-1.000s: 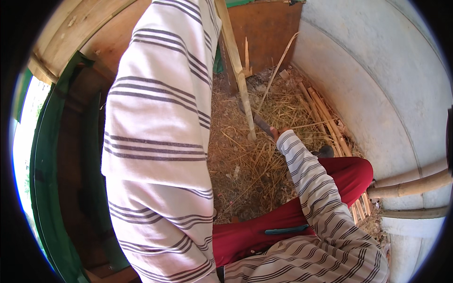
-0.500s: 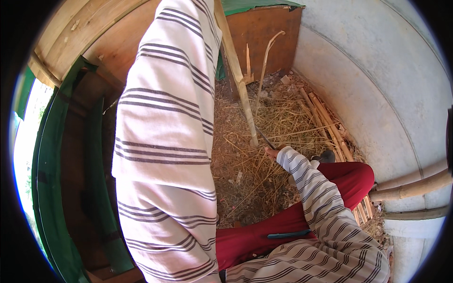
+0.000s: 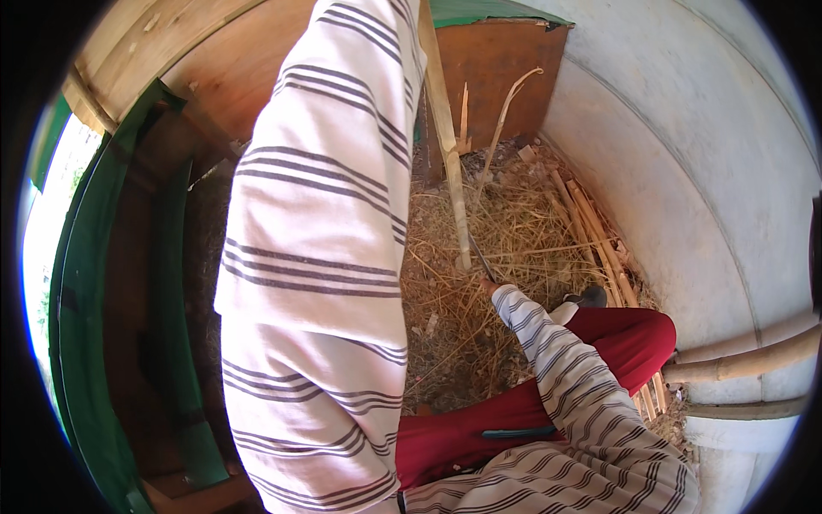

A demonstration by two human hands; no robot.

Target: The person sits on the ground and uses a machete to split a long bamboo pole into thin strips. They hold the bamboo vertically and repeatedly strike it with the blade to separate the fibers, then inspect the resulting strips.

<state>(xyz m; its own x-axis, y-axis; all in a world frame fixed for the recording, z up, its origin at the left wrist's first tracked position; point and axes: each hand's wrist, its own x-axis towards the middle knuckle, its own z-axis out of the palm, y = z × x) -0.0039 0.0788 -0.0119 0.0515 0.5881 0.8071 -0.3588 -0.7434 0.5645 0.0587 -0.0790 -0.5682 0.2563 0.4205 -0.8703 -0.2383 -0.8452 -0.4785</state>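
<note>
A striped white sleeve covers my raised left arm [image 3: 321, 257], which fills the middle of the head view; its hand lies beyond the upper edge. A pale bamboo stick [image 3: 447, 141] slants down just right of that sleeve, with its lower end over the straw. Beside this lower end, my right hand [image 3: 489, 286] is closed on a dark, thin-bladed knife [image 3: 481, 257]. The blade points up along the stick; I cannot tell whether they touch. Much of the right hand is hidden by its sleeve.
Straw and shavings [image 3: 531, 223] litter the ground. Split bamboo pieces [image 3: 599, 227] lie along the pale curved wall [image 3: 659, 171]. A brown board [image 3: 497, 77] stands at the back, and a green-edged wooden frame [image 3: 81, 283] at left. My red-clad leg [image 3: 621, 334] is bent at right.
The view has shifted, so the surroundings sit a little farther right and lower. My right hand with the knife has drawn slightly down and toward me beside the stick's lower end.
</note>
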